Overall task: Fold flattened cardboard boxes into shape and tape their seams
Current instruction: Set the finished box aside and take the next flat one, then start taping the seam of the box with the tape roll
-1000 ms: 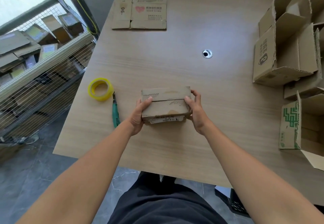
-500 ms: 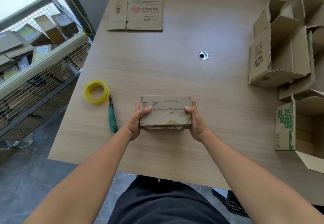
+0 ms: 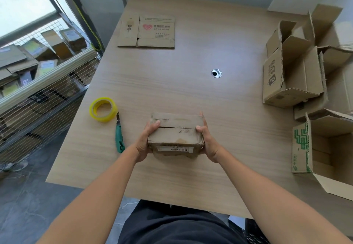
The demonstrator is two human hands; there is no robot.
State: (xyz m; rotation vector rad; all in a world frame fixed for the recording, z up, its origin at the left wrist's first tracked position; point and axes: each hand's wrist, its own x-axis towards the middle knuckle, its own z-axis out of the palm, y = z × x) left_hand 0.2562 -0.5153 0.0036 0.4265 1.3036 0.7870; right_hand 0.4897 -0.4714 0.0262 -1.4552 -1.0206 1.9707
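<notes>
Left hand [image 3: 143,144] and right hand [image 3: 209,142] grip the ends of a small folded box [image 3: 175,133] at the table's [image 3: 191,91] near middle, thumbs on its two closed top flaps; white barcode label on its front, text too small to read; one yellow tape roll [image 3: 103,109] and one green cutter [image 3: 119,137] left of it; one flattened carton [image 3: 147,32] with a red heart print far back; perhaps four open boxes [image 3: 294,75] at right; wire cage [image 3: 38,83] holding cartons beyond the left edge.
</notes>
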